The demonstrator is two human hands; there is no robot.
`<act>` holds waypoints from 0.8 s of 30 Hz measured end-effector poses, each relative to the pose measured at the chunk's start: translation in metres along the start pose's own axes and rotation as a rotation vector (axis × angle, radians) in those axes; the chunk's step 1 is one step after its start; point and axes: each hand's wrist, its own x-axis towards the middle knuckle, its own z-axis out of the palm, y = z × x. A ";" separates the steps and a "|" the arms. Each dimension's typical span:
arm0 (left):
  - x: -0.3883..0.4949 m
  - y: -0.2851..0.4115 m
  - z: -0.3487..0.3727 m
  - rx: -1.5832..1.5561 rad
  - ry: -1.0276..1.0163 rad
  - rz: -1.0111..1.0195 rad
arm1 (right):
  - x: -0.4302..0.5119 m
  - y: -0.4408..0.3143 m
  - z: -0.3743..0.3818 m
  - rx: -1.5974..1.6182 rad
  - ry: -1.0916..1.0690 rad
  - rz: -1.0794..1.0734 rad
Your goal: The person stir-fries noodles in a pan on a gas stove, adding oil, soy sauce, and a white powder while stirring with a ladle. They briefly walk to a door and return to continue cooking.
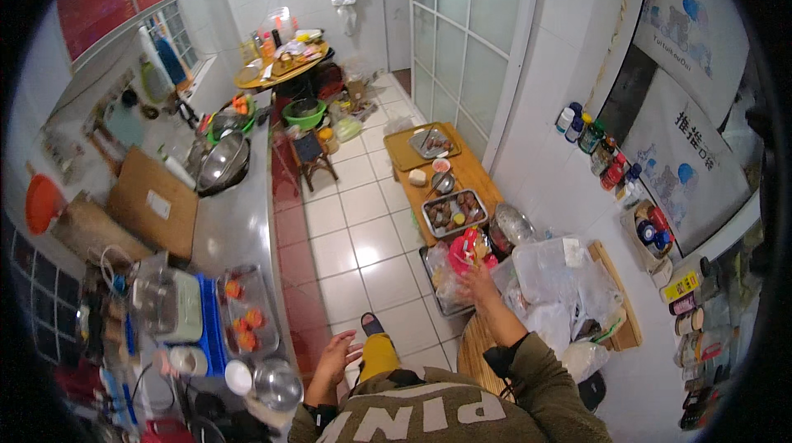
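Observation:
My right hand (479, 287) is stretched over a clump of plastic bags on a dark tray (447, 308). Its fingers are at the lower edge of a bright pink-red packet (470, 252), beside a clear plastic bag (440, 270). Whether they grip either one cannot be made out. My left hand (337, 353) hangs near my body with fingers apart and nothing in it. Just beyond the packet, a metal tray (455, 214) of dark meat pieces with a small yellow item rests on a low wooden table (489, 192).
A yellow-brown tray (396, 147), a small metal bowl (443, 182) with chopsticks and a pink-filled bowl (441, 165) share that table. A clear plastic bin (547, 270) and bags crowd the right. Along the left runs a steel counter (232, 226) with a tray of orange-red fruit (247, 319). A stool (309, 155) stands ahead.

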 end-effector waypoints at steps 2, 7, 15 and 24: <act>0.052 0.032 -0.004 -0.054 -0.001 0.015 | 0.058 -0.047 0.006 -0.053 0.042 -0.102; 0.184 0.152 -0.030 -0.153 0.022 -0.001 | 0.201 -0.208 0.018 -0.144 0.318 -0.426; 0.373 0.307 -0.041 -0.043 -0.003 0.061 | 0.380 -0.410 -0.001 -0.422 0.626 -0.671; 0.575 0.428 -0.061 -0.009 0.196 -0.039 | 0.610 -0.582 -0.074 -0.337 0.892 -0.729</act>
